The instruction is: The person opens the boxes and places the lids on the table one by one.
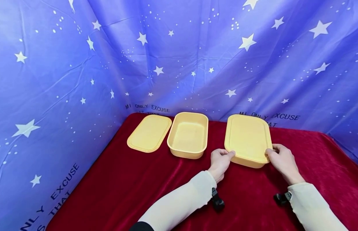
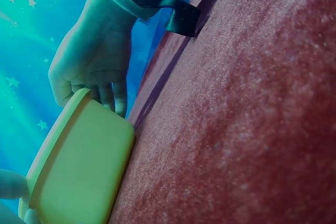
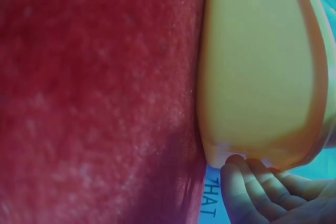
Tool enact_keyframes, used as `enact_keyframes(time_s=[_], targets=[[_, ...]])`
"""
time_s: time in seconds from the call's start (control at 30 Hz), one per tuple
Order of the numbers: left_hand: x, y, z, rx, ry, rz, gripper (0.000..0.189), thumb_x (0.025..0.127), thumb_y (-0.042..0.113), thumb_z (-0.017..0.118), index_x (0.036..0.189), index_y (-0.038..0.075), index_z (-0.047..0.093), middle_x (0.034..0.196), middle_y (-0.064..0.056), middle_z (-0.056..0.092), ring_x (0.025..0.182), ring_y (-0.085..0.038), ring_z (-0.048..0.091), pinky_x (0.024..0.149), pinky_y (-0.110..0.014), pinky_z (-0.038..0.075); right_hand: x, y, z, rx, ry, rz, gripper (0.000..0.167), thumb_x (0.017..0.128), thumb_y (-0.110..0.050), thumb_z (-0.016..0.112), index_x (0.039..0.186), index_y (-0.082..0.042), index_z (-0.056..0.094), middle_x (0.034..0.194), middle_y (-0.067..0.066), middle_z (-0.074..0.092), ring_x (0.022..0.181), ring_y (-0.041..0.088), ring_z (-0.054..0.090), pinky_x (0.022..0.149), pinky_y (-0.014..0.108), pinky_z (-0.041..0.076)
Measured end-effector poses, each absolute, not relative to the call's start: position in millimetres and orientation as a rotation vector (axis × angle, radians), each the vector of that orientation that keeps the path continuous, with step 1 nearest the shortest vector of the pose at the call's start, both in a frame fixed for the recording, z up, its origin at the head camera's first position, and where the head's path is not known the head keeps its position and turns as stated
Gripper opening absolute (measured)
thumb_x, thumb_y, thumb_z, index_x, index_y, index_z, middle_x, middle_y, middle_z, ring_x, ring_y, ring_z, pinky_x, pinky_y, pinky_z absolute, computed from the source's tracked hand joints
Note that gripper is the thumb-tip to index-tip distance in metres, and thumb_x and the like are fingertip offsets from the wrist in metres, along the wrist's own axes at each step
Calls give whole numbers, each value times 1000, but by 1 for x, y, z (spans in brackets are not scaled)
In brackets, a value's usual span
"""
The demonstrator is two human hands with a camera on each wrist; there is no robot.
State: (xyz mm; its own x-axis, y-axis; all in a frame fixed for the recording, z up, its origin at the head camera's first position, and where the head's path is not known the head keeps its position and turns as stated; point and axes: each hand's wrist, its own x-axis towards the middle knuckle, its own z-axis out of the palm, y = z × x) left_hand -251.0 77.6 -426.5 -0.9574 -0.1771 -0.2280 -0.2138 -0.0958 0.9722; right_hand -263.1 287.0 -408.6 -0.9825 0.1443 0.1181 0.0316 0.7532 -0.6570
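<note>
A yellow rectangular food container with its lid on [image 1: 248, 138] rests on the red cloth at the right. My left hand [image 1: 220, 162] pinches its near left corner, the thumb on the lid's edge. At the near right corner my right hand [image 1: 284, 162] grips it, thumb on the lid and fingers curled against the side. The left wrist view shows the container's wall [image 2: 84, 156] and lid rim, with the right hand [image 2: 97, 51] beyond. In the right wrist view, right-hand fingers [image 3: 262, 192] touch the container's wall [image 3: 257, 77] below the rim.
An uncovered yellow container [image 1: 187, 134] stands left of the lidded one. Beside it lies a flat yellow lid [image 1: 150, 133]. Red velvety cloth [image 1: 124, 189] covers the table, and a blue star-printed curtain [image 1: 181, 45] hangs behind and along the left.
</note>
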Motion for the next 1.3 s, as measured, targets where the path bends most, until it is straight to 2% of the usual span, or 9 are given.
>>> enact_keyframes(time_s=[0.6,1.3], targets=[[-249,72,-428,-455,2090,2282,23,78,18,78,75,10,57,77,1,50,69,-14,46,67,-30,38,-262,281,-408,-119,-2760,1045,39,88,-16,50,119,6,57,100,19,63,88,26,51,66,29,37],[-248,66,-429,-482,2086,2303,24,77,17,79,74,9,57,78,1,50,71,-14,47,69,-31,39,-264,273,-407,-96,-2782,1085,42,89,-16,49,123,8,54,104,20,62,91,26,51,67,26,38]])
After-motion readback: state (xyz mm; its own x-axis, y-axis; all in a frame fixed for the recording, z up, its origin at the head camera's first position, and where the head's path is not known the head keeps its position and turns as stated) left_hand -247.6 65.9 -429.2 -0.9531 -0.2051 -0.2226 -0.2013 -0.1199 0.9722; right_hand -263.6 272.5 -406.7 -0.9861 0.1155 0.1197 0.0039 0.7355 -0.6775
